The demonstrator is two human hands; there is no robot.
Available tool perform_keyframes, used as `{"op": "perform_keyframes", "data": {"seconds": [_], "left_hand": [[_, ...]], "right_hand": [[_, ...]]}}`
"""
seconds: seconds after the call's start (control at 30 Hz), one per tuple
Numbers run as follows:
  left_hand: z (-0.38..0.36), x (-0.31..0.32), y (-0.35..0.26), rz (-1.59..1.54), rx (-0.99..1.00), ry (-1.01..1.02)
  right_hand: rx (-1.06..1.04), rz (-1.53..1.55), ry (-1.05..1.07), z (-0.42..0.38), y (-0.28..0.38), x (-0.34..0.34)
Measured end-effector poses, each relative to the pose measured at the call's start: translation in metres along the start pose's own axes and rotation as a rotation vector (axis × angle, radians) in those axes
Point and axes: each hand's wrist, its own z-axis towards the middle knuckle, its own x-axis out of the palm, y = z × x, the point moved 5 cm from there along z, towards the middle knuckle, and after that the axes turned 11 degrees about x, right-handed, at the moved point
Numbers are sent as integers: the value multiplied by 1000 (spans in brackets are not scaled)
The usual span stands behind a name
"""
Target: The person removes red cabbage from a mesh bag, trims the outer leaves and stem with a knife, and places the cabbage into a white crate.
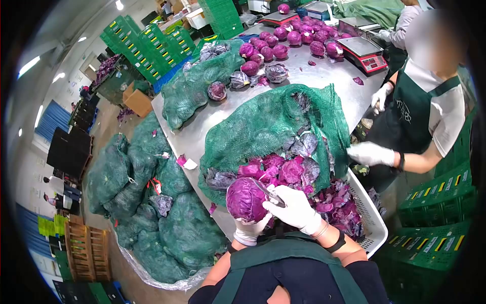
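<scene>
My left hand (251, 229), in a white glove, holds a round purple cabbage (246, 200) from below. In my right hand (295, 206), also gloved, is a knife (261, 188), its blade against the upper right of the cabbage. Just beyond lies an open green mesh bag (243, 133) on the metal table (195, 147), with cabbages inside and loose purple leaves (291, 173) at its mouth. Under my right forearm, more cut leaves fill a white plastic basket (377, 229).
Full mesh sacks (187, 233) crowd the floor at left. Trimmed cabbages (293, 38) and a red scale (373, 63) stand at the table's far end. A gloved co-worker (430, 111) is at right, near stacked green crates (438, 192).
</scene>
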Motion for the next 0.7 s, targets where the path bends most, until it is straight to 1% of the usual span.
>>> {"op": "perform_keyframes", "data": {"seconds": [0.03, 0.07, 0.1, 0.13, 0.17, 0.23, 0.27, 0.3, 0.37, 0.4, 0.43, 0.47, 0.5, 0.57, 0.6, 0.63, 0.7], "left_hand": [[-8, 0, 12, 1, 0, 0], [-22, 3, 33, -27, -62, 15], [-22, 1, 37, -53, -124, 28], [-23, -3, 36, -148, -162, -23], [-24, -6, 32, -147, -161, -29], [-20, -22, 13, 358, 124, -92], [-5, -28, 3, 447, 61, -95], [-7, -34, 3, 446, 62, -93], [-11, -43, 7, 216, 43, -109], [-13, -43, 10, 119, -2, -146], [-19, -44, 19, -79, -92, -236], [-21, -48, 21, -10, -67, -199], [-23, -51, 22, 55, -40, -162], [-29, -56, 26, 26, 7, -171], [-36, -59, 28, 12, 44, -186], [-43, -62, 34, 2, 45, -188], [-62, -54, 70, -344, -140, -33]], "right_hand": [[-1, 1, 0, 1, -2, 2], [-3, -18, 27, 1, -7, 6], [-8, -36, 55, 1, -7, 11], [-38, -73, 14, 0, -1, 12], [-43, -76, 18, 2, -5, 16], [20, 47, 53, 7, -21, 26], [269, 332, 151, 6, -31, 33], [407, 420, 167, 4, -36, 38], [479, 501, 172, 2, -30, 44], [424, 480, 101, 0, -28, 46], [370, 460, 24, -4, -24, 49], [398, 523, 5, -8, -24, 54], [401, 516, -7, -12, -21, 58], [555, 695, -24, -17, -19, 67], [553, 785, -32, -17, -21, 74], [554, 777, -39, -19, -18, 79], [531, 835, -103, -22, -12, 87]]}}
